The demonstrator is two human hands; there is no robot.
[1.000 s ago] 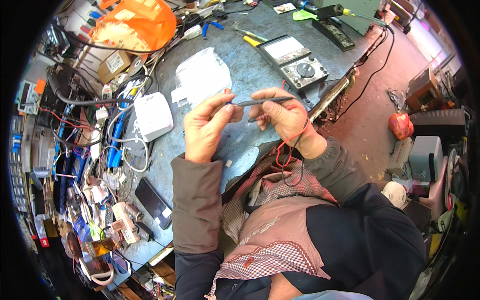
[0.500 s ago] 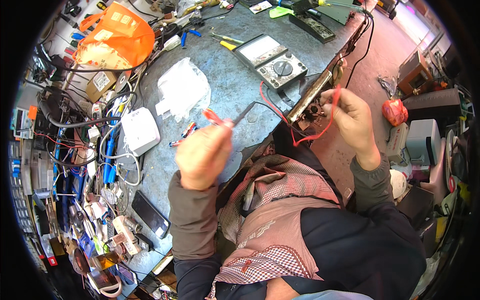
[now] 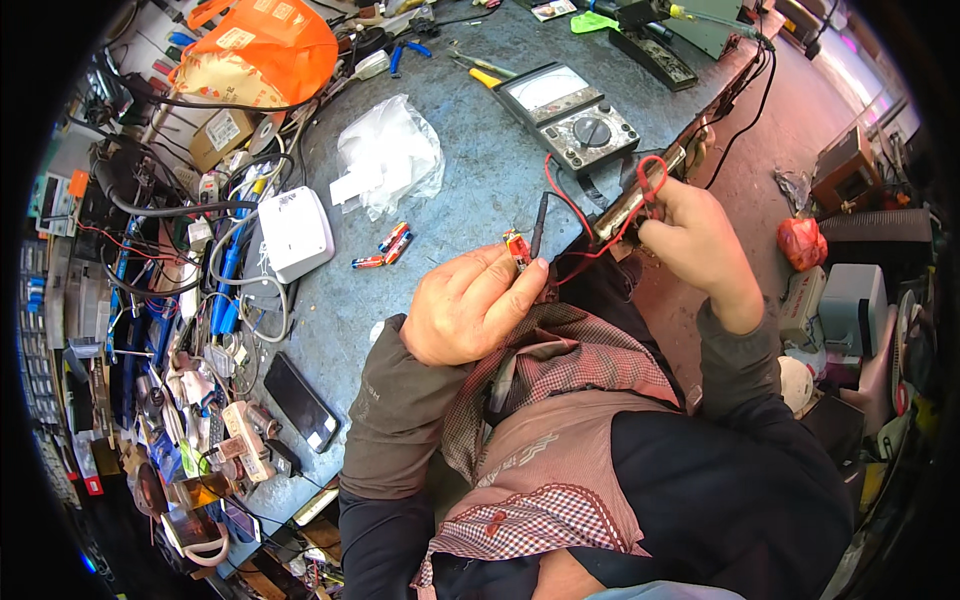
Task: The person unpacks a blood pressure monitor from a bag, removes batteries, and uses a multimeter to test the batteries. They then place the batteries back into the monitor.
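Note:
My left hand (image 3: 465, 305) is closed over the table's near edge, gripping a black test probe (image 3: 541, 220) that points up and a small red battery (image 3: 516, 248) beside it. My right hand (image 3: 695, 240) is closed on a red test lead (image 3: 652, 165), which loops above the fingers; the probe end is hidden. Both leads belong to an analog multimeter (image 3: 570, 118) with a large dial, farther back on the table. Two more red batteries (image 3: 384, 248) lie together left of my left hand.
A crumpled clear plastic bag (image 3: 385, 155), a white box-shaped device (image 3: 295, 234) and a black phone (image 3: 302, 402) lie on the blue-grey table (image 3: 470, 190). Cables and tools crowd the left side, below an orange bag (image 3: 265, 50). Boxes and a grey appliance (image 3: 853, 310) stand right.
My left hand has moved right and nearer my body; the probe now points more upright, beside the battery. My right hand has turned downward with the red lead. The whole view has shifted slightly.

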